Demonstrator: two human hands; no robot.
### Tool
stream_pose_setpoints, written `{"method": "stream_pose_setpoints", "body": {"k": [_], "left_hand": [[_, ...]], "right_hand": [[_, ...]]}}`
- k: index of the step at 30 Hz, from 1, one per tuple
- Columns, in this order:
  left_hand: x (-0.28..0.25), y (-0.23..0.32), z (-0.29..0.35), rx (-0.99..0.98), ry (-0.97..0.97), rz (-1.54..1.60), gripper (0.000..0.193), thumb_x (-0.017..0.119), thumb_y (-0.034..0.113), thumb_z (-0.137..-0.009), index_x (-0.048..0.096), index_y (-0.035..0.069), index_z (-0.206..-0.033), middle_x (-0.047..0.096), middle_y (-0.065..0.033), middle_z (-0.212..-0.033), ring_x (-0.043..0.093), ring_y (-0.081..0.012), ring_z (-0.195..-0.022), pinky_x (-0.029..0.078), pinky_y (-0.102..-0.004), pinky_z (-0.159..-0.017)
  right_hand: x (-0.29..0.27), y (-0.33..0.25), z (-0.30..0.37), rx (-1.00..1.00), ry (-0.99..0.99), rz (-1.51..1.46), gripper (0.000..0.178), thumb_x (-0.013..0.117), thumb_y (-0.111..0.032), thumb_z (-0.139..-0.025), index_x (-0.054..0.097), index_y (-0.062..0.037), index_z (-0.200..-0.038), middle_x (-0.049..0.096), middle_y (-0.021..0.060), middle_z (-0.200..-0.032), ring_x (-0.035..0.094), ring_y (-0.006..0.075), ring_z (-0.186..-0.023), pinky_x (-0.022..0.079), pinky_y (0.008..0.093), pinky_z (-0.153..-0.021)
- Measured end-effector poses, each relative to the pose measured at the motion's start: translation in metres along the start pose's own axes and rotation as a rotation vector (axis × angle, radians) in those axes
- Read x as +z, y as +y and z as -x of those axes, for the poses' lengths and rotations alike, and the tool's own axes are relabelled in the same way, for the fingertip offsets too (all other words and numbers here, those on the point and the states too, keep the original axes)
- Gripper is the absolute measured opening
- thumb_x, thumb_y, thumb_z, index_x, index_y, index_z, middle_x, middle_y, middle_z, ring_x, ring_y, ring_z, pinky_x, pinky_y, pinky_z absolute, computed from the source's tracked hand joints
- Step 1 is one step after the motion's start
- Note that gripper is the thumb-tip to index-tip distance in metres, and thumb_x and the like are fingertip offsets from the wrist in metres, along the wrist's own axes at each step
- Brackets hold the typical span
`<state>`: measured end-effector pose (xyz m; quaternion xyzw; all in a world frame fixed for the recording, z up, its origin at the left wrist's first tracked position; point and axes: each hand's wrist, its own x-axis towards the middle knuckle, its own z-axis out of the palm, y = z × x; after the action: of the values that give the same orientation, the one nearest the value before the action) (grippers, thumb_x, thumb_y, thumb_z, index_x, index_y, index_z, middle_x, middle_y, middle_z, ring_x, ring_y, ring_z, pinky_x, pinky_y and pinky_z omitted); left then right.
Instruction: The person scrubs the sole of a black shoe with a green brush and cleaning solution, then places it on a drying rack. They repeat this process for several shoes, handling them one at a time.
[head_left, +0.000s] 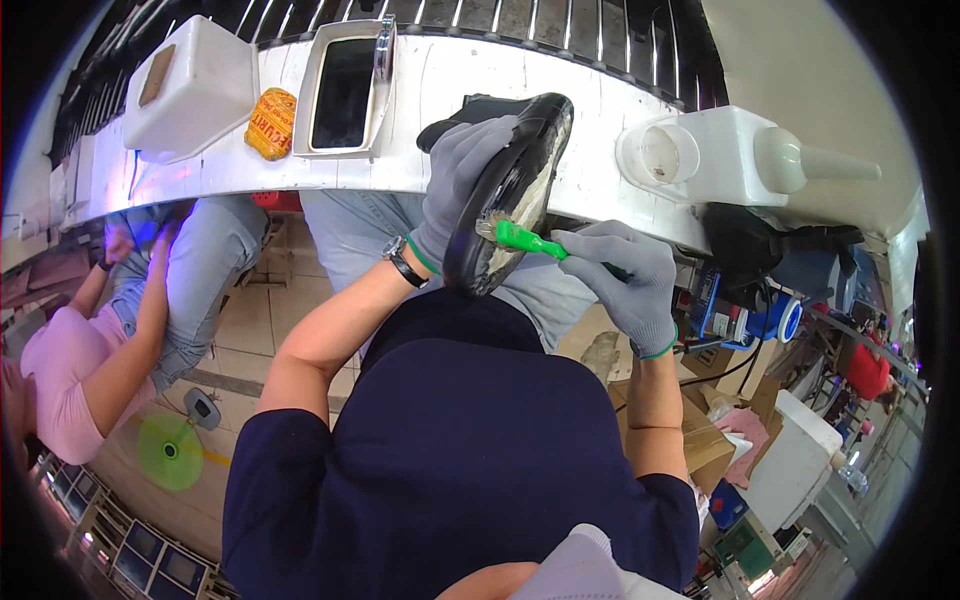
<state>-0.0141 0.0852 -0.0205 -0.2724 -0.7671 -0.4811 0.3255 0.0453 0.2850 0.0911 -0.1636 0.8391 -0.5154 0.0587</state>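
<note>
My left hand, in a grey glove with a watch at the wrist, grips a black shoe turned sole-side toward me, its pale inner sole area showing. In my right hand, also grey-gloved, is a brush with a green handle; its bristles touch the shoe's sole near the middle. Both hands are raised in front of the white workbench.
On the bench stand a white plastic jug at the left, an orange pad, an open white tray, and a white container with a funnel spout at the right. A seated person in pink is at the left. Cardboard boxes lie at the lower right.
</note>
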Motion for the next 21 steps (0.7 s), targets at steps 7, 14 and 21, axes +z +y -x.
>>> {"method": "stream_pose_setpoints", "body": {"k": [7, 14, 21], "left_hand": [[-0.011, 0.005, -0.011, -0.003, -0.064, 0.048, 0.063, 0.077, 0.02, -0.077, 0.05, 0.003, -0.131, 0.061, -0.0146, -0.125, 0.06, -0.0337, -0.107, 0.046, -0.0431, -0.093], [-0.018, 0.011, -0.021, -0.065, -0.16, 0.087, 0.071, 0.079, 0.015, -0.072, 0.047, 0.005, -0.135, 0.059, -0.0112, -0.123, 0.058, -0.0308, -0.108, 0.043, -0.0424, -0.096], [-0.044, 0.029, -0.041, -0.181, -0.385, 0.205, 0.081, 0.082, 0.029, -0.065, 0.05, 0.006, -0.136, 0.062, -0.0125, -0.116, 0.06, -0.0314, -0.1, 0.045, -0.041, -0.09]], "right_hand": [[-0.003, -0.015, -0.002, -0.221, -0.028, 0.114, 0.024, 0.078, -0.009, -0.079, 0.077, -0.007, -0.103, 0.071, 0.0082, -0.084, 0.068, 0.0173, -0.07, 0.05, 0.026, -0.062], [-0.007, -0.005, -0.014, 0.194, 0.283, 0.012, 0.024, 0.074, 0.0, -0.081, 0.075, 0.0006, -0.105, 0.07, 0.0087, -0.083, 0.063, 0.0097, -0.074, 0.046, 0.0227, -0.066], [-0.015, -0.032, -0.005, -0.161, 0.146, 0.119, 0.029, 0.079, -0.002, -0.075, 0.076, -0.0056, -0.104, 0.072, 0.0105, -0.086, 0.069, 0.0191, -0.072, 0.051, 0.0267, -0.062]]}}
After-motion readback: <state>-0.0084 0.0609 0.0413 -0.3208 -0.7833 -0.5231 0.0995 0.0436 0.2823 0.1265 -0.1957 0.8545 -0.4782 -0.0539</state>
